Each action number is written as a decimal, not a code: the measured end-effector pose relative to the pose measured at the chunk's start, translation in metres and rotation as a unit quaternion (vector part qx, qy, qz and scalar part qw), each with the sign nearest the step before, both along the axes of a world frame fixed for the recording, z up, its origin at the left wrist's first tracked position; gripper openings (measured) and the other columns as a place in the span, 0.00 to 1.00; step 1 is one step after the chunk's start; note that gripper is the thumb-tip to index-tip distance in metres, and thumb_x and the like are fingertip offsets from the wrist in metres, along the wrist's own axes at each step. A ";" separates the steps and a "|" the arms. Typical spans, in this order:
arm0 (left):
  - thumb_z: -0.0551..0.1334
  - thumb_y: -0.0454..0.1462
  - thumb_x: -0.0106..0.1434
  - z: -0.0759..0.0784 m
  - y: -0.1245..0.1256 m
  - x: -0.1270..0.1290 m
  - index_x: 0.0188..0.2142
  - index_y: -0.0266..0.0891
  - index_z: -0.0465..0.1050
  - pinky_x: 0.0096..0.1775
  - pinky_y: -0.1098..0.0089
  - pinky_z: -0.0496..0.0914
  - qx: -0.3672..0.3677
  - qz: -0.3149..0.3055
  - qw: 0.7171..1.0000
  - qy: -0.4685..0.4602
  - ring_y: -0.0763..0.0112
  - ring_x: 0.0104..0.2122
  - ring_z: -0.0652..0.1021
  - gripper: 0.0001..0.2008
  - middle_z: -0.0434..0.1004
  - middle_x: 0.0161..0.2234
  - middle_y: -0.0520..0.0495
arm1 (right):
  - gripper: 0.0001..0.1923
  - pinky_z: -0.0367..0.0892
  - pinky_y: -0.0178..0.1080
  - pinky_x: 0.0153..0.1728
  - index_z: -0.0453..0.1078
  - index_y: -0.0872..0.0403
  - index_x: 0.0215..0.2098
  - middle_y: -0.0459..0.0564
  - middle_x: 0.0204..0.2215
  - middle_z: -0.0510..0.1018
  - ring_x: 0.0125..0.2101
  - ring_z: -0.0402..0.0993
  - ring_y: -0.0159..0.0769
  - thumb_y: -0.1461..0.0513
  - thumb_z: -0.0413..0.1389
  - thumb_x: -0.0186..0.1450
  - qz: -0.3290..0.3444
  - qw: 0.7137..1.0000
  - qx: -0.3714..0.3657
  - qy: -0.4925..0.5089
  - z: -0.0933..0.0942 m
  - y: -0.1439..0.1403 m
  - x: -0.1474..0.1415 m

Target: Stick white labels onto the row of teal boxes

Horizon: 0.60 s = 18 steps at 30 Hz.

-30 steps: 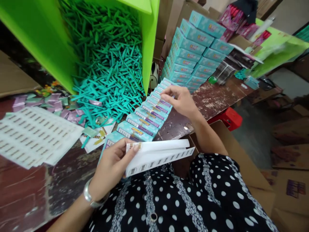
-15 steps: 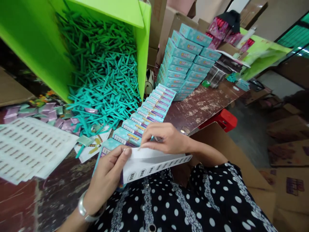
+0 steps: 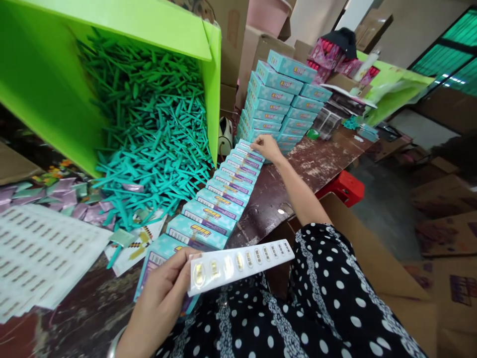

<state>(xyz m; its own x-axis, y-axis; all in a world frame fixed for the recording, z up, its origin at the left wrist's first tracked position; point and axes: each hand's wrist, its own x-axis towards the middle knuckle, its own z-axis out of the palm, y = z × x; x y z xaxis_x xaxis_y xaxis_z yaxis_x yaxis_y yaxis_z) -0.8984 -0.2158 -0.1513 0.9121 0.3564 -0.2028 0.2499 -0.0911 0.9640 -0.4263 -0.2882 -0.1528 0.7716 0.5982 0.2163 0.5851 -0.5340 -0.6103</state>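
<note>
My left hand [image 3: 160, 298] holds a white strip of small round stickers [image 3: 242, 261] by its left end, close to my body. An overlapping row of teal boxes [image 3: 219, 199] runs from near that hand away across the brown table [image 3: 316, 159]. My right hand [image 3: 266, 146] is stretched out to the far end of the row, fingertips pressed on the last box [image 3: 249, 147]. Whether a sticker sits under the fingers is hidden.
A tipped green bin [image 3: 48, 74] spills teal plastic pieces [image 3: 156, 144] onto the table. White sticker sheets [image 3: 40, 253] lie at left. A stack of teal boxes [image 3: 279, 99] stands behind the row. Cardboard cartons [image 3: 391, 278] and a red stool [image 3: 345, 186] sit to the right.
My right hand left the sticker strip and reached out to the far end of the box row. The strip's folded flap is gone, and the strip now lies flat in my left hand.
</note>
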 end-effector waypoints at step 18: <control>0.61 0.34 0.73 0.020 -0.018 -0.007 0.40 0.42 0.77 0.27 0.74 0.68 0.292 0.054 0.936 -0.190 0.73 0.21 0.78 0.06 0.82 0.27 0.53 | 0.17 0.74 0.46 0.51 0.76 0.54 0.55 0.53 0.46 0.83 0.41 0.80 0.42 0.64 0.60 0.68 0.064 0.990 0.049 -0.112 0.047 -0.024 -0.097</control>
